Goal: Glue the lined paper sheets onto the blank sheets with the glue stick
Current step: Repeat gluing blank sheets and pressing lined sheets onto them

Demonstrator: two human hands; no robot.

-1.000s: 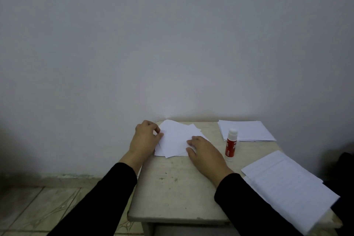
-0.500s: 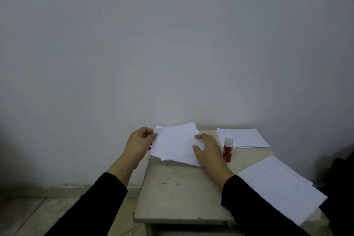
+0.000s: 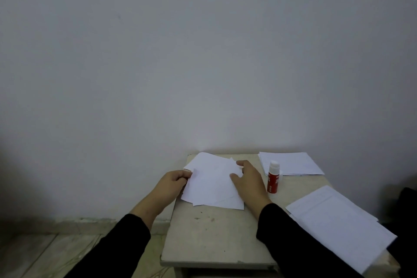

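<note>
1. A plain pale wall (image 3: 203, 52) is filling most of the head view, with a strip of tiled floor (image 3: 45, 253) showing at the lower left.
2. A small, scuffed, light-coloured bench (image 3: 209, 237) is standing against the wall, carrying all the paper.
3. A stack of lined paper sheets (image 3: 338, 223) is lying at the near right of the bench, its near corner hanging past the edge.
4. A loose pile of blank sheets (image 3: 212, 185) is sitting at the far left of the bench, fanned unevenly, and both hands are working on it.
5. A second, flatter stack of white sheets (image 3: 293, 163) is resting at the far right corner, just behind the glue stick; whether these are lined cannot be told.
6. The right hand (image 3: 249, 181), coming out of a black sleeve (image 3: 300, 239), is lying on the right side of the pile, its grip curling around the edge of a top sheet with the thumb on the paper.
7. The left hand (image 3: 172, 184) is staying off the bench's left edge, its grip pinching the left edge of the pile between curled fingers and thumb.
8. The glue stick (image 3: 273, 177), red with a white cap, is standing upright just beside the right hand, untouched.
</note>
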